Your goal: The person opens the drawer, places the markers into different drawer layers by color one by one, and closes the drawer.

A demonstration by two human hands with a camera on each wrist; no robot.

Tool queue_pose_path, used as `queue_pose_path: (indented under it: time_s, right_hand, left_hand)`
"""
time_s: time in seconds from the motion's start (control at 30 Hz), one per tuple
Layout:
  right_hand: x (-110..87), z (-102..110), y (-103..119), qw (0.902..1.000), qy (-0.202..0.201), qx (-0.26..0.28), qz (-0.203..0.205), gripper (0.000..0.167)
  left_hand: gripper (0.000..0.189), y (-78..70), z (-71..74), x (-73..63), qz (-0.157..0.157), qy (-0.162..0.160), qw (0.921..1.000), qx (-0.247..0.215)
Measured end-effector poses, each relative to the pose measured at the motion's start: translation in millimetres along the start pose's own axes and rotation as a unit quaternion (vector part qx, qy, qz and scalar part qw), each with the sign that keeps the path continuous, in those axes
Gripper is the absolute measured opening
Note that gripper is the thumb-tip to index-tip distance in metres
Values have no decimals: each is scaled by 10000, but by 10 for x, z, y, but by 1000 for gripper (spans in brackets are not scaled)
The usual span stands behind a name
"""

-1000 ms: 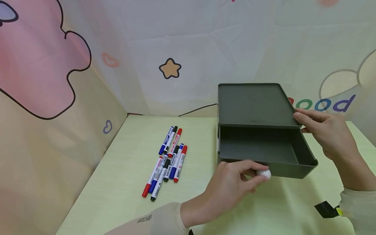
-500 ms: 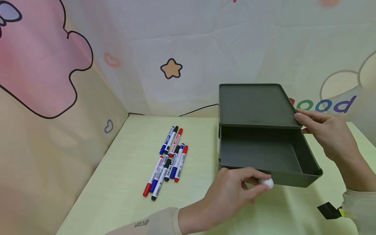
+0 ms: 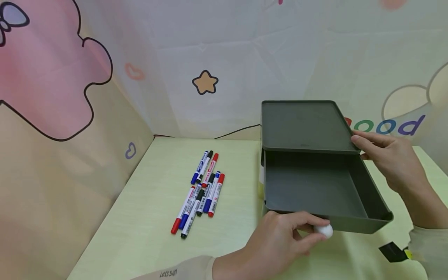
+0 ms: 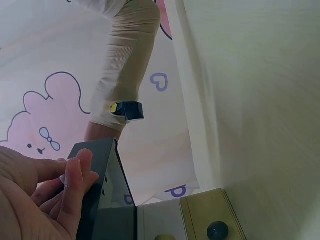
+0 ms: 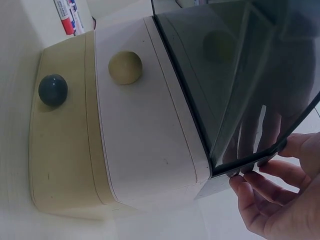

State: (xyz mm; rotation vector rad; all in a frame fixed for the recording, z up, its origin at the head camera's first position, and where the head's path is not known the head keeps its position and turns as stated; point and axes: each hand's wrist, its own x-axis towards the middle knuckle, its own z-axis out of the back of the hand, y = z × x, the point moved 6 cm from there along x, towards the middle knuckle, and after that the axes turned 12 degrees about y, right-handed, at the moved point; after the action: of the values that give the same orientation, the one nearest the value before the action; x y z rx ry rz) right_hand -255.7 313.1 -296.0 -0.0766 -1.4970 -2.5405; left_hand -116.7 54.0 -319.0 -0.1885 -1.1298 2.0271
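Observation:
A dark grey top drawer (image 3: 371,224) stands pulled out of a desktop drawer unit (image 3: 308,125), and nothing lies inside it. My left hand (image 3: 273,242) pinches the drawer's round white knob (image 3: 323,231) between thumb and fingers. At the unit's front right corner, my right hand (image 3: 395,160) holds the dark top, thumb above and fingers below the edge. In the right wrist view, a white drawer (image 5: 150,130) with a yellowish knob (image 5: 125,68) and a yellow drawer (image 5: 65,165) with a dark knob (image 5: 53,90) sit closed under the grey one.
Several whiteboard markers (image 3: 199,194) with blue, black and red caps lie in a loose group left of the unit on the pale green table (image 3: 140,233). A printed cloth backdrop (image 3: 210,46) hangs behind the table and along its left side.
My left hand has drawn the dark grey drawer further out toward me, so more of its inside shows. The right hand has kept its hold on the corner.

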Motion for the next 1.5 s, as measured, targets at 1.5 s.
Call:
queue_pose_path:
  time_s: [1.5]
  right_hand:
    - [-3,-7,-15,10000,-3,69,48,52]
  left_hand:
    - [26,-26,-131,-182,-46,438,9980,464]
